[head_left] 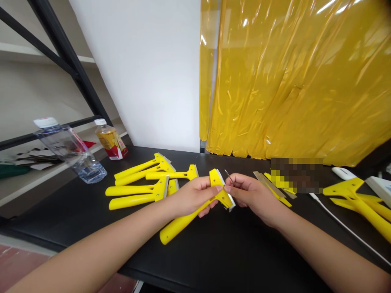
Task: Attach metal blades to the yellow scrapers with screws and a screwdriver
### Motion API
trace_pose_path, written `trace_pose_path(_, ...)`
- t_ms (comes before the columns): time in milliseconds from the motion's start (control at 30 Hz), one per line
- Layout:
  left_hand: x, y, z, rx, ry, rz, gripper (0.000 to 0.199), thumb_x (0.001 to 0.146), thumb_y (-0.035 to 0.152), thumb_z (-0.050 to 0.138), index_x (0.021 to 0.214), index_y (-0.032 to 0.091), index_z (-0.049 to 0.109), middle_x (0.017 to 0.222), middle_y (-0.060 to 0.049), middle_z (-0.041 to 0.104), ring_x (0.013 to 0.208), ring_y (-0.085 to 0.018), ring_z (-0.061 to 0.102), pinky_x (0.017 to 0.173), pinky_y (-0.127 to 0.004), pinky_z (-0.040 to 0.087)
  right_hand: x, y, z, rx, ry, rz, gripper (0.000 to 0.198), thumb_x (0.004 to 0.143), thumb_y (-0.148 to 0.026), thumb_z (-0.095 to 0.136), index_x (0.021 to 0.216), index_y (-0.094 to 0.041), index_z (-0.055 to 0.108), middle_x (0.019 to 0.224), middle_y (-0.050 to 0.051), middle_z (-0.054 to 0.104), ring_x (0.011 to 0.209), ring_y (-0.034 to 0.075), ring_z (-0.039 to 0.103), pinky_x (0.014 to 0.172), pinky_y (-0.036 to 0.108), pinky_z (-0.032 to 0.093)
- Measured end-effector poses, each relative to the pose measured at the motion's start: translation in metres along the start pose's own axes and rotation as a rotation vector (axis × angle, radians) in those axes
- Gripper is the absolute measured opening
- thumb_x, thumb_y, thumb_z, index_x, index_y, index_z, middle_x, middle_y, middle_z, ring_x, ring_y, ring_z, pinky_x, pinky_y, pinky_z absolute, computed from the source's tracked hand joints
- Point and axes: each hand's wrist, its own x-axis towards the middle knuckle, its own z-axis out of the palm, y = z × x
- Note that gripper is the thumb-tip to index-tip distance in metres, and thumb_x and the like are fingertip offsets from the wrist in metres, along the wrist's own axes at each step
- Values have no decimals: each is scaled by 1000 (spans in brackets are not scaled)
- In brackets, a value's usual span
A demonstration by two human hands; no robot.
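Observation:
My left hand [200, 195] is closed around the head end of a yellow scraper [180, 226], whose handle slants down toward me. A metal blade edge shows along the right side of its head. My right hand [247, 191] is pinched, its thumb tip against that blade edge. Between its fingers a thin metal rod [228, 176] sticks up; its lower end is hidden. Left of my left hand lie several finished-looking yellow scrapers [131, 190] with blades in their heads. To the right of my right hand are loose metal blades [269, 185] and flat yellow strips [285, 201].
More yellow scraper bodies [362, 199] lie at the right, beside a white cable [339, 228] and a white box [380, 189]. A clear bottle [73, 152] and a juice bottle [110, 140] stand at the left. Yellow plastic sheeting [293, 81] hangs behind the black table [220, 252].

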Motion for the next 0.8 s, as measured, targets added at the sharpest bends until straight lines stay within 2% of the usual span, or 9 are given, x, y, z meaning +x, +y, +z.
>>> trace_pose_path(300, 0, -1, 0, 1, -13, 20, 30, 100, 46, 58, 89, 19, 54, 68, 5, 57, 40, -6, 51, 40, -17, 37, -2, -5, 0, 64, -20, 30, 43, 84, -60, 80, 86, -21, 61, 69, -6, 44, 56, 8, 31, 53, 27, 24)
trace_pose_path(467, -1, 1, -1, -20, -37, 17, 30, 101, 46, 58, 90, 18, 55, 69, 5, 58, 40, -5, 50, 40, -17, 37, -3, -9, -5, -54, -15, -1, 40, 86, -60, 76, 91, -21, 68, 72, -4, 51, 58, 9, 35, 55, 28, 26)
trace_pose_path(633, -2, 3, -1, -43, -42, 27, 29, 101, 45, 59, 91, 18, 56, 68, 4, 58, 40, -5, 51, 39, -17, 37, -6, -14, -2, -118, 63, -91, 32, 90, -52, 74, 84, -22, 67, 69, -5, 50, 59, 10, 36, 56, 29, 26)
trace_pose_path(800, -2, 3, -2, -49, -30, 26, 31, 100, 47, 60, 91, 17, 57, 69, 3, 60, 39, -5, 50, 39, -17, 37, -10, -13, 6, -115, 135, -110, 31, 92, -52, 71, 84, -22, 66, 68, -5, 49, 60, 11, 36, 56, 29, 28)
